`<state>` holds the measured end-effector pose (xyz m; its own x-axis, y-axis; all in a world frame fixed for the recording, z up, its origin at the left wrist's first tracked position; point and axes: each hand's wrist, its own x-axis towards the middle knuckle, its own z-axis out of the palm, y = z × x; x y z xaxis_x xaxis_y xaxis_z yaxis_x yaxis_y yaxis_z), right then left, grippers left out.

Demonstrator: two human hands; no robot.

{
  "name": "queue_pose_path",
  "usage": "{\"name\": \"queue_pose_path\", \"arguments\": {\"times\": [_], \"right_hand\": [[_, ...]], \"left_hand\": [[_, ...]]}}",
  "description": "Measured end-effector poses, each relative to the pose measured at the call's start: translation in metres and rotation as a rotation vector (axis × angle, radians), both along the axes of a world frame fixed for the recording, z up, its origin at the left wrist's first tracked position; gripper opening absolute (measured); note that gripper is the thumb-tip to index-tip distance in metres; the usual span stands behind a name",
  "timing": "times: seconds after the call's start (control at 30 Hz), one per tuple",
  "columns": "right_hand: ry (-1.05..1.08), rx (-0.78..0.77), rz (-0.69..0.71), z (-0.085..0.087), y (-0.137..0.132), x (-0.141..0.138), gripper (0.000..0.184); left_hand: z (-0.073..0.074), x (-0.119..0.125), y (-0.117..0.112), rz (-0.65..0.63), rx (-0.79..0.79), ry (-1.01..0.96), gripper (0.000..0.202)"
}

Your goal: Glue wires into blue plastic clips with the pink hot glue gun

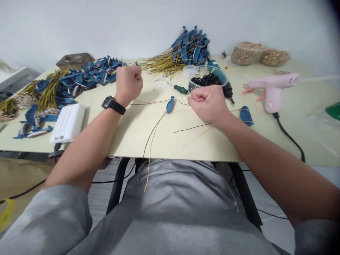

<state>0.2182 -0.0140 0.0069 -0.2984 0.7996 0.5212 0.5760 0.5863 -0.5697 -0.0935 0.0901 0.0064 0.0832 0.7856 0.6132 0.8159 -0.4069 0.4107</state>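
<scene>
My left hand (129, 83) is raised over the table in a closed fist, nothing showing in it, with a black watch (113, 105) on that wrist. Also curled into a fist, my right hand (207, 102) is in front of a clear bowl of small black parts (208, 80); I see nothing in its fingers. Between the hands lies a small blue piece (170, 105) with thin black and yellow wires, some hanging over the table's front edge. A second blue piece (245, 116) with wires lies right of my right wrist, its wires partly hidden under the forearm.
Blue pieces with yellow wires are heaped at the left (77, 79) and back (190, 46). A white power bank (67, 123) lies at left. A green screwdriver (181, 89) is beside the bowl. A pink glue gun (273, 88) with a cord and bags of tan bits (247, 53) are at right.
</scene>
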Motion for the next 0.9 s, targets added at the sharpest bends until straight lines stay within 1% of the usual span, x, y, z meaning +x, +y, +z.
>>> {"name": "queue_pose_path", "arguments": {"times": [0.07,0.13,0.17,0.23,0.33,0.43,0.53,0.73,0.9], "right_hand": [[0.011,0.012,0.015,0.0,-0.001,0.0,0.06],[0.011,0.017,0.024,-0.001,0.0,0.0,0.059],[0.011,0.019,0.028,-0.002,0.001,0.0,0.058],[0.02,0.039,0.043,-0.004,0.004,0.001,0.058],[0.044,0.091,0.077,-0.008,0.008,0.003,0.057],[0.049,0.111,0.085,-0.009,0.01,0.004,0.058],[0.027,0.068,0.07,-0.007,0.008,0.004,0.06],[0.018,0.034,0.06,-0.004,0.004,0.002,0.059],[0.041,0.037,0.039,-0.002,0.002,-0.001,0.054]], "left_hand": [[0.003,0.002,-0.002,0.041,-0.061,-0.001,0.061],[0.006,0.005,-0.007,0.065,-0.078,0.001,0.059],[0.006,0.006,-0.009,0.052,-0.064,0.006,0.058],[0.006,0.007,-0.012,-0.013,-0.014,0.022,0.057],[0.003,0.006,-0.012,-0.08,0.015,0.02,0.055],[-0.001,0.005,-0.006,-0.077,-0.014,0.005,0.053],[-0.005,0.005,-0.001,-0.08,-0.049,0.02,0.051],[-0.012,0.01,-0.002,-0.161,0.055,-0.006,0.051],[-0.011,0.016,-0.007,-0.129,0.043,-0.007,0.052]]}}
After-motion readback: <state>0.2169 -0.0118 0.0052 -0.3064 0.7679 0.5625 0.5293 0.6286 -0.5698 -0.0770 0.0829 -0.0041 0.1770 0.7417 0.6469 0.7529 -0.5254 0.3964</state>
